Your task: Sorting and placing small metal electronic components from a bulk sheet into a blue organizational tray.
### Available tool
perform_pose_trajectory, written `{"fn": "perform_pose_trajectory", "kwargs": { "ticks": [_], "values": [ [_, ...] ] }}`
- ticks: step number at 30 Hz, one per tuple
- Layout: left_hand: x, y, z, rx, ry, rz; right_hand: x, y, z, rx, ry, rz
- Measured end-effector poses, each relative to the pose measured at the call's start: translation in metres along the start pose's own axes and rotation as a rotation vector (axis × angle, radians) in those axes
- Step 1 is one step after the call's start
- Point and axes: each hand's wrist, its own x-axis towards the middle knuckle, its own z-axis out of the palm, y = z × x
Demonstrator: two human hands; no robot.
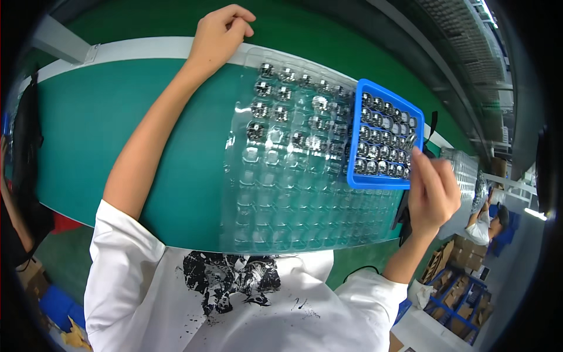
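Observation:
My right hand (434,190) pinches a small shiny round metal part (410,141) between thumb and fingers at the right side of a blue tray (350,170). Rows of similar round metal parts (374,135) fill that tray. It rests on the right part of a clear plastic blister sheet (281,217) with round pockets. Shiny parts (264,88) sit in several of the sheet's far pockets; its nearer pockets hold none. My left hand (221,35) is at the table's far edge, fingers curled in, with nothing visible in them.
The green table (88,141) has a pale far rim. A white post (61,41) stands at its far left. More clear sheets (463,176) lie beyond the tray on the right. One person (484,226) is at the far right, another's arm (14,205) at the left. Boxes (466,255) stand lower right.

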Motion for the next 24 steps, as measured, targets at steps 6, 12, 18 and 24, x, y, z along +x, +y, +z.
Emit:
{"fn": "perform_pose_trajectory", "kwargs": {
  "ticks": [6, 12, 18, 24],
  "values": [
    [-0.004, 0.012, 0.001, -0.010, 0.014, 0.050, -0.006, -0.018, -0.010, -0.025, -0.069, -0.121],
    [-0.005, 0.016, 0.000, 0.028, 0.012, -0.007, -0.002, -0.029, -0.020, -0.034, -0.113, -0.131],
    [-0.002, 0.014, 0.001, 0.034, 0.001, 0.001, -0.004, -0.029, -0.019, -0.040, -0.103, -0.147],
    [-0.004, 0.015, -0.001, 0.035, -0.002, 0.007, -0.005, -0.015, -0.016, 0.031, -0.174, -0.078]
  ]
}}
